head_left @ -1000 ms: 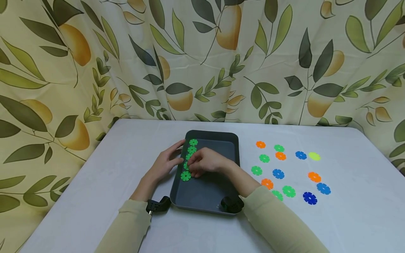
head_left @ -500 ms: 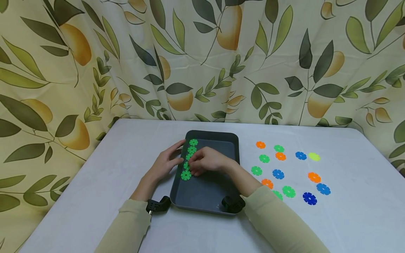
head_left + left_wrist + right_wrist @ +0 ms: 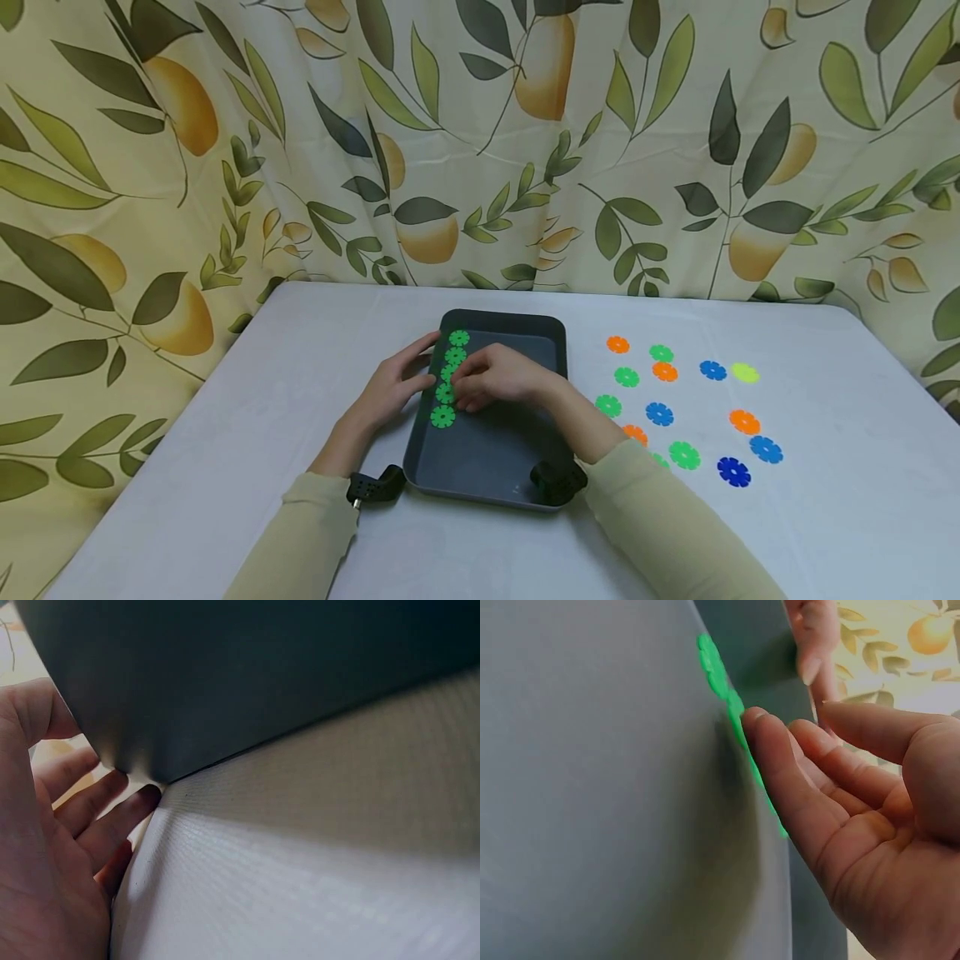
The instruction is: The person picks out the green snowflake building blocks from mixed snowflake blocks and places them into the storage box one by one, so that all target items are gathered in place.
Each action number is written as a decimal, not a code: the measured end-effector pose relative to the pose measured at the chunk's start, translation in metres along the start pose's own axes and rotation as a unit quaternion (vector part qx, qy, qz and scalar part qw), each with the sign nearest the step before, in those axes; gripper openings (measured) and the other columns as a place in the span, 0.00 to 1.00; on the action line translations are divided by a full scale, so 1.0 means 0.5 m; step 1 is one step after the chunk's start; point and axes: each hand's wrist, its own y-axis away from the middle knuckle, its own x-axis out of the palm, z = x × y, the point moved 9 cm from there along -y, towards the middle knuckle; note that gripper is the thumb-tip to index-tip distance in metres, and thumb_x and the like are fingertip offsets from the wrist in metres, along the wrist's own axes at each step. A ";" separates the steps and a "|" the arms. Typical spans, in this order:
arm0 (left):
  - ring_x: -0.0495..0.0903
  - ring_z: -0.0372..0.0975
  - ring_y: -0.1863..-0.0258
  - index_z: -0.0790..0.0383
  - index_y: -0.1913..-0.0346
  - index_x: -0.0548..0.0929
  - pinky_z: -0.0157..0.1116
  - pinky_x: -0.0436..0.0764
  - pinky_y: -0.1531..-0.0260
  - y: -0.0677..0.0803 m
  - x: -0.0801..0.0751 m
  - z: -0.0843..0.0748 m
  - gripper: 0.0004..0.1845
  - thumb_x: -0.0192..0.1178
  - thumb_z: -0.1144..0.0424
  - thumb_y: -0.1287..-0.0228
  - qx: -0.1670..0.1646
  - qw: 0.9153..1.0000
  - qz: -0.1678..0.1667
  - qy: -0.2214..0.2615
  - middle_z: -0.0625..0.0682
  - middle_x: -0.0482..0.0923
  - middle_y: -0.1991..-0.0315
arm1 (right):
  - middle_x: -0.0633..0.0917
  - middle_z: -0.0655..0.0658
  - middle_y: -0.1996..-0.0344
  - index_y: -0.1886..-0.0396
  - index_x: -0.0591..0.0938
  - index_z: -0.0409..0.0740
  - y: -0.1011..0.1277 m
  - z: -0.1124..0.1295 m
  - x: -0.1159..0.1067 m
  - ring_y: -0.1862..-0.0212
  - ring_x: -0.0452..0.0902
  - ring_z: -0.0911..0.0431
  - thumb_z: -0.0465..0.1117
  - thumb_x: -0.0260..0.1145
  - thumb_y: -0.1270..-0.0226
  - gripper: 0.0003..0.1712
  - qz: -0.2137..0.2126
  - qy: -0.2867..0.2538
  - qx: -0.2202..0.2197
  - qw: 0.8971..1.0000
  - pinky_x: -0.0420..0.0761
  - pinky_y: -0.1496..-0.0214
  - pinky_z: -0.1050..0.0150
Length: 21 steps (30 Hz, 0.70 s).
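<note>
Inside the dark grey rounded plastic tray (image 3: 525, 333), along its left wall, lies a row of flat green notched plastic discs (image 3: 442, 416). The right hand (image 3: 498, 379) rests relaxed fingertips (image 3: 756, 724) on the row. The left hand (image 3: 390, 383) lays straight fingers against the tray's outer left wall on the white worktop (image 3: 825, 517).

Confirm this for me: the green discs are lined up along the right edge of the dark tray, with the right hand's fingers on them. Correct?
Not quite. The head view shows the green discs along the left edge of the dark tray; the right hand does have its fingers on them.

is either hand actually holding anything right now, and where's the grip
Nothing is held. The right hand touches the green discs with straight fingertips; the left hand rests against the tray edge.
</note>
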 end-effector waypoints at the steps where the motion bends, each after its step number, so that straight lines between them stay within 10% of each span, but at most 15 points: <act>1: 0.70 0.54 0.32 0.63 0.24 0.66 0.56 0.60 0.31 0.000 0.000 0.000 0.35 0.59 0.66 0.35 0.001 1.000 0.000 0.001 0.57 0.65 0.26 | 0.88 0.39 0.61 0.45 0.81 0.27 0.002 0.001 -0.003 0.61 0.86 0.51 0.35 0.61 0.26 0.17 -0.001 0.000 0.000 1.000 0.85 0.53 0.58; 21: 0.70 0.55 0.32 0.60 0.25 0.68 0.54 0.63 0.32 0.000 0.004 0.001 0.33 0.57 0.68 0.33 -0.010 1.000 0.002 -0.001 0.57 0.65 0.26 | 0.85 0.31 0.54 0.44 0.80 0.28 0.070 0.049 -0.088 0.52 0.85 0.41 0.35 0.64 0.28 0.17 -0.033 -0.048 -0.057 0.997 0.81 0.47 0.46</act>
